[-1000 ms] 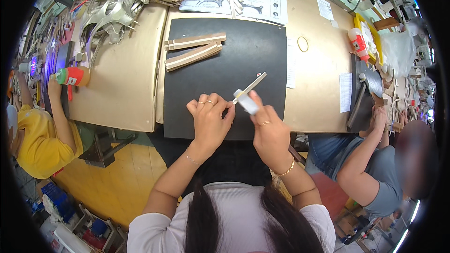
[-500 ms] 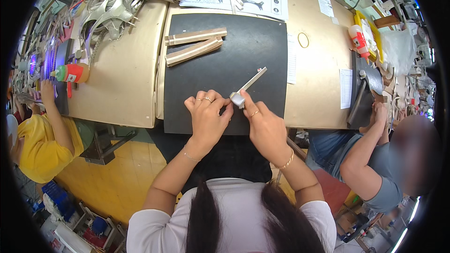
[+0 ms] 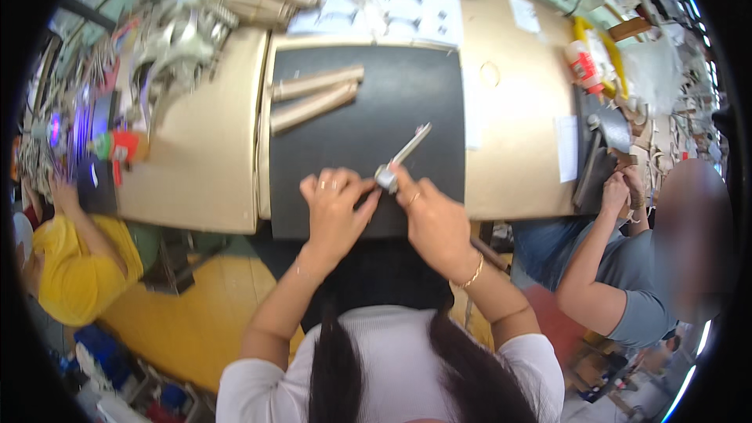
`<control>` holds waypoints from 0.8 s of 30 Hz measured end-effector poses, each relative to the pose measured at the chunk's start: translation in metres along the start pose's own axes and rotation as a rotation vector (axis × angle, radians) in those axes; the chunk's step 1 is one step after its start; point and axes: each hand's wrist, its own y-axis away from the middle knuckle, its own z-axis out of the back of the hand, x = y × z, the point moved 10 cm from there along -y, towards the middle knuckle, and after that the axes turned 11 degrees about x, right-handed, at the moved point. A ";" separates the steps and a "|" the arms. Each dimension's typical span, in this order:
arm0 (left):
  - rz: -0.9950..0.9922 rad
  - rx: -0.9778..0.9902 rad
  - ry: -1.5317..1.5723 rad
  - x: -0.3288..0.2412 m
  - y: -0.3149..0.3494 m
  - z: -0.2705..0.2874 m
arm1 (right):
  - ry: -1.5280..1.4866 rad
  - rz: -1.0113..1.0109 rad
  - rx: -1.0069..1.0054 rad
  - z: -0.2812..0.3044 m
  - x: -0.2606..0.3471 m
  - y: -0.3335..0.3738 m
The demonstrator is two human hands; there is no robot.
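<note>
While a person in a yellow shirt (image 3: pixel 82 274) is sitting at far left, a red-labelled bottle (image 3: pixel 127 146) is resting near the tan tabletop's edge. Two pale bundles (image 3: pixel 313 108) are lying on the black mat (image 3: pixel 313 149). Below them, the left hand (image 3: pixel 335 207) is bending its fingers beside a small silvery block (image 3: pixel 386 178); blur is hiding whether they are pinching anything. Under the block, a thin pale strip (image 3: pixel 413 143) is slanting up and rightward. The right hand (image 3: pixel 439 223) is gripping the block. Farther right, a person in grey (image 3: pixel 638 317) is working.
</note>
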 end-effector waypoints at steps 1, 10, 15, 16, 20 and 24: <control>-0.029 -0.010 0.006 -0.002 0.000 0.002 | -0.030 -0.004 0.008 0.000 0.000 0.000; -0.127 0.087 -0.009 -0.010 -0.008 0.001 | -0.022 0.028 0.024 -0.004 0.000 0.002; -0.170 0.087 -0.035 -0.010 -0.011 0.001 | -0.061 0.025 -0.015 -0.007 -0.004 0.004; -0.158 0.107 -0.042 -0.008 -0.011 -0.002 | -0.056 0.041 -0.019 -0.008 -0.003 0.004; -0.189 0.090 -0.048 -0.007 -0.012 -0.001 | -0.080 0.076 -0.045 -0.007 -0.004 0.005; -0.237 0.090 -0.069 -0.009 -0.012 -0.003 | -0.156 0.072 -0.011 -0.012 -0.006 0.005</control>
